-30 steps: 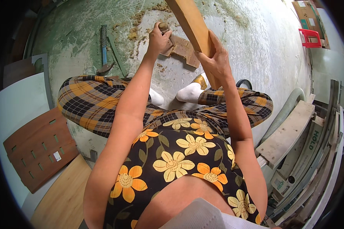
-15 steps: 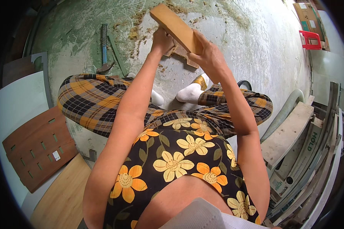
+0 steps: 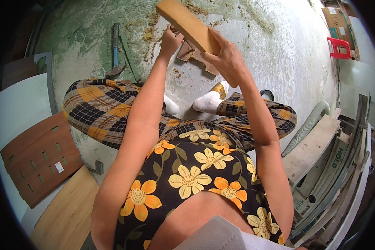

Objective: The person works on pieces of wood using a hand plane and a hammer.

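Note:
My right hand point(image 3: 229, 58) grips the near end of a long tan wooden block point(image 3: 189, 25), thumb on one side and fingers on the other. The block is raised above the floor and slants away to the upper left. Just left of it and close to its lower edge is my left hand point(image 3: 171, 42), its fingers curled together. Whatever those fingers hold, if anything, is partly hidden by the block and cannot be made out. Beneath the hands, a ragged broken piece of brown board point(image 3: 202, 62) lies on the floor.
A hammer point(image 3: 116, 52) with a blue handle and a green strip point(image 3: 130, 58) lie on the left. Brown crumbs point(image 3: 150, 33) litter the floor. A slotted brown panel point(image 3: 41, 160) sits at left; stacked planks point(image 3: 314, 146) and a red stool point(image 3: 339, 48) stand at right.
The block has shifted slightly up and left in my right hand. My left hand has moved left and up, out from under the block, showing more of its fingers.

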A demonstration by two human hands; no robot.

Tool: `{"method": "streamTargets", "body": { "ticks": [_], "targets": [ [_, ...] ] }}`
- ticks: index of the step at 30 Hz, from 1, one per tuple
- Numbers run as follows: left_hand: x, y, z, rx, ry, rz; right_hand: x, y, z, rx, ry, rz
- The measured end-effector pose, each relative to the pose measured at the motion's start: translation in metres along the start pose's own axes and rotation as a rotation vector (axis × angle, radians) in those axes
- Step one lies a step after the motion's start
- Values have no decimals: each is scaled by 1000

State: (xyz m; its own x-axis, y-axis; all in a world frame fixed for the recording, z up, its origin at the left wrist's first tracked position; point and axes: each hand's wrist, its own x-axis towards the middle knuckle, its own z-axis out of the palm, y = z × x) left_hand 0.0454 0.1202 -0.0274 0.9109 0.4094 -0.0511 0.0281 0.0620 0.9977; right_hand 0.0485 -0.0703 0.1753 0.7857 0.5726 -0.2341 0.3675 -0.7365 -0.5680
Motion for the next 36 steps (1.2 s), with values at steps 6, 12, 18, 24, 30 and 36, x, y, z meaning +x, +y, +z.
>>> {"method": "streamTargets", "body": {
  "ticks": [6, 12, 18, 24, 30, 36],
  "targets": [
    [7, -9, -12, -39, 67, -123, 12, 30, 32, 194, 23, 23],
    [-8, 32, 23, 108, 21, -11, -21, 43, 9, 396, 248, 43],
    [-28, 55, 53, 267, 15, 158, -49, 52, -1, 431, 394, 48],
    [-72, 56, 92, 493, -118, 383, -82, 66, 8, 494, 489, 75],
    [-99, 51, 99, 550, -178, 515, -122, 51, 23, 569, 536, 79],
    [-97, 40, 96, 641, -196, 435, -143, 52, 36, 637, 599, 160]
  ]
}}
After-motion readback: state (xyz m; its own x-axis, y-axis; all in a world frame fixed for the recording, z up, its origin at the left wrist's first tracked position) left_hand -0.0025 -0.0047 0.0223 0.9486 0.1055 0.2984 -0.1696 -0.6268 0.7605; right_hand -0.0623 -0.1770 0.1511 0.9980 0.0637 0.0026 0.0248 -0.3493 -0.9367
